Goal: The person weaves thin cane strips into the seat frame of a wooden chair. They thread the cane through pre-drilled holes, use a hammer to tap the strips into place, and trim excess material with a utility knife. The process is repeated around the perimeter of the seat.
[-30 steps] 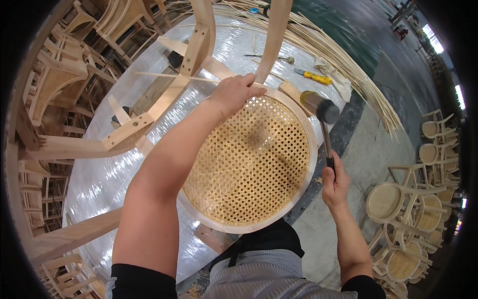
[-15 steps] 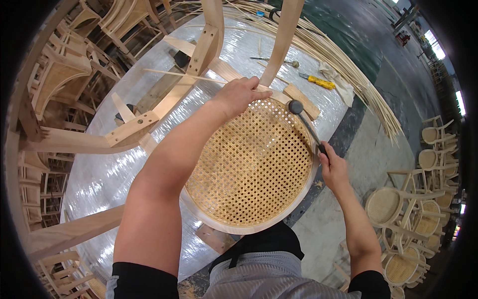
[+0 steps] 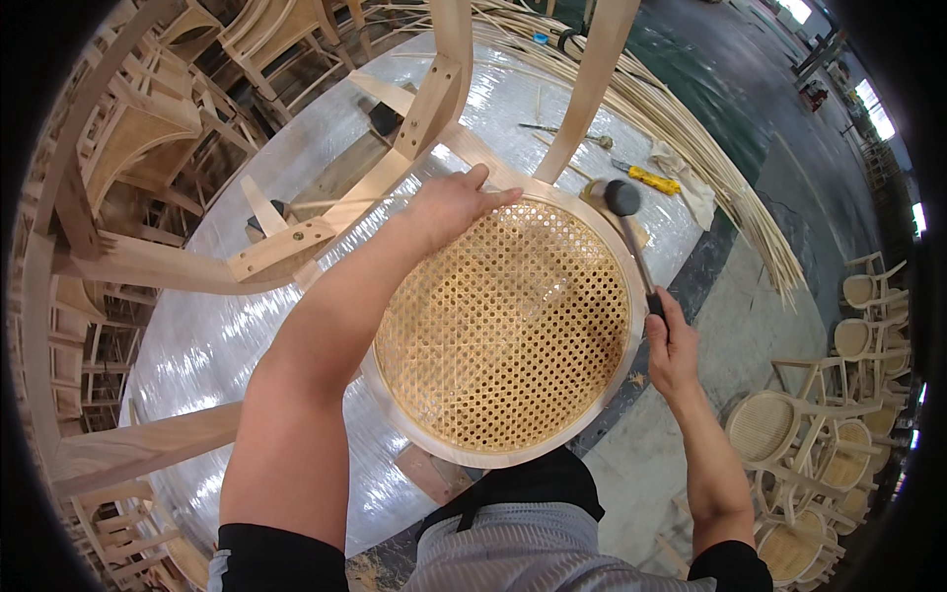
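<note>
a thin strip (image 3: 360, 202) ran to the left hand (image 3: 456, 209), half curled at the far edge of the woven seat (image 3: 503, 335); whether it gripped the strip was unclear. the seat lay mid-scene. to the right, the right hand (image 3: 673, 345) was closed around a mallet (image 3: 622, 197).

No lettering or number is legible.

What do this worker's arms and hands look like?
They are a person's own: the left hand and right hand are bare, with no glove, watch or cable showing. The left sleeve and right sleeve are short and black, the left with a grey patch at its outer edge. Between them shows a grey shirt with a fine textured pattern.
</note>
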A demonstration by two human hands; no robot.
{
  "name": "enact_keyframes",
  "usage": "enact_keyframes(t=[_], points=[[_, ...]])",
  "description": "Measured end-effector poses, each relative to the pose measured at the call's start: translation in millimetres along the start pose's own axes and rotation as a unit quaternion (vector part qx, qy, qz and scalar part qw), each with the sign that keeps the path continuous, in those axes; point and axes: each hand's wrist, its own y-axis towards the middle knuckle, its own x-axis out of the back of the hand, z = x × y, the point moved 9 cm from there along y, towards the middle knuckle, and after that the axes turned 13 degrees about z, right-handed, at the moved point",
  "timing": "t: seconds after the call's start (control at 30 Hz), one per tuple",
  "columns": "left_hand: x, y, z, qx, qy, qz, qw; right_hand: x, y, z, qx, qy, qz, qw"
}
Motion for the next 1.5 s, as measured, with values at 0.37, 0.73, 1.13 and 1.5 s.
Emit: enact_keyframes(t=[0.37,0.73,1.13,1.5], points=[[1,-2,-2,-0.005,0.017,-0.008,1.0,13,29,30,0.044,-0.025,-0.012,0.999],[10,-15,10,-0.027,0.041,-0.046,0.998,-12,50,-11,-0.031,-0.128,0.095,0.987],[-3,-44,21,0.041,0.015,-0.039,0.998,1,58,32,0.088,-0.095,0.043,0.991],[6,-23,22,0.038,0.025,0.059,0.997,-6,73,20,0.084,-0.111,0.059,0.989]])
